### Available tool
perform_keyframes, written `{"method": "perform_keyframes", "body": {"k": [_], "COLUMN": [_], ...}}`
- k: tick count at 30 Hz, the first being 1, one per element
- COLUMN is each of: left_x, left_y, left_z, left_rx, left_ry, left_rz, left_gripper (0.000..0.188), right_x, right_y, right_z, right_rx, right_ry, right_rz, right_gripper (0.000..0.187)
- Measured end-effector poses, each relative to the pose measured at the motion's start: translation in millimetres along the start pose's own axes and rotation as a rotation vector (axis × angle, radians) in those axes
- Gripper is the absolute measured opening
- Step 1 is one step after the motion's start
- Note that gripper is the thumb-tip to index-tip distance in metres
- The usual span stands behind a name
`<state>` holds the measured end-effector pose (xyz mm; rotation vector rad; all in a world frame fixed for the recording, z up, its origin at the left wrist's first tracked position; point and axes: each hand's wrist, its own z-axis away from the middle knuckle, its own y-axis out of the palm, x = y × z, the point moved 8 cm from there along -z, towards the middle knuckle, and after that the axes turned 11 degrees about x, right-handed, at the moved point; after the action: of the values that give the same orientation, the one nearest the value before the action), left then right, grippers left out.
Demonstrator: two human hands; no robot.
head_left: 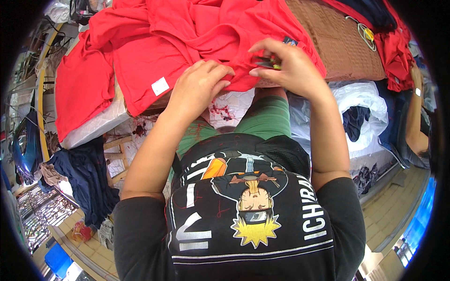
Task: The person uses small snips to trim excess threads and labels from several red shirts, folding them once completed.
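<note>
Your work on the red garment (pixel 154 51) looks to be part-way, as far as one view can tell. The cloth lies loosely spread over the far tabletop (pixel 344 47), rumpled rather than folded, with its near edge just in front of you. A white tag (pixel 160 86) sits on its near left part, and a dark label (pixel 290 41) shows at the right, just beyond your knuckles. No neat stack of finished pieces shows near you, so folding or setting aside, if wanted, seems left to do. Red thread scraps (pixel 221 206) cling to your black shirt (pixel 290 255), which suggests that some trimming is done; whether loose ends are left on the cloth is too small to tell.

Both your forearms reach up and inward, elbows bent out wide. Your left hand (pixel 200 83) lies palm down at the cloth's near edge, fingers bent, thumb and forefinger tips close together; you may be pinching the fabric there, but I cannot tell. Your right hand (pixel 291 66) is raised just to the right, its fingers curled around a small dark and yellow-green tool (pixel 270 63), perhaps thread snips, while thumb and forefinger stand apart, pointing left. The two hands are near each other, not touching, with red cloth between them.
</note>
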<state>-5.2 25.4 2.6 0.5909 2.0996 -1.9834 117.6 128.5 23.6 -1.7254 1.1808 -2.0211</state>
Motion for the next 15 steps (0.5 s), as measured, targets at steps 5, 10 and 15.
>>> {"method": "perform_keyframes", "body": {"k": [5,10,15], "left_x": [16,23,55], "left_y": [-16,-38,-6], "left_z": [9,59,68], "left_rx": [-0.012,0.738,0.513], "left_ry": [-0.061,-0.28,-0.422], "left_rz": [0.274,0.304,0.213], "left_gripper": [0.011,0.026,0.037], "right_x": [-35,-40,-37], "right_y": [19,20,18], "right_z": [-9,-6,-9], "right_rx": [0.032,0.049,0.044], "right_ry": [0.138,0.168,0.121], "right_rz": [0.016,-0.01,-0.01], "right_gripper": [0.029,0.027,0.031]}}
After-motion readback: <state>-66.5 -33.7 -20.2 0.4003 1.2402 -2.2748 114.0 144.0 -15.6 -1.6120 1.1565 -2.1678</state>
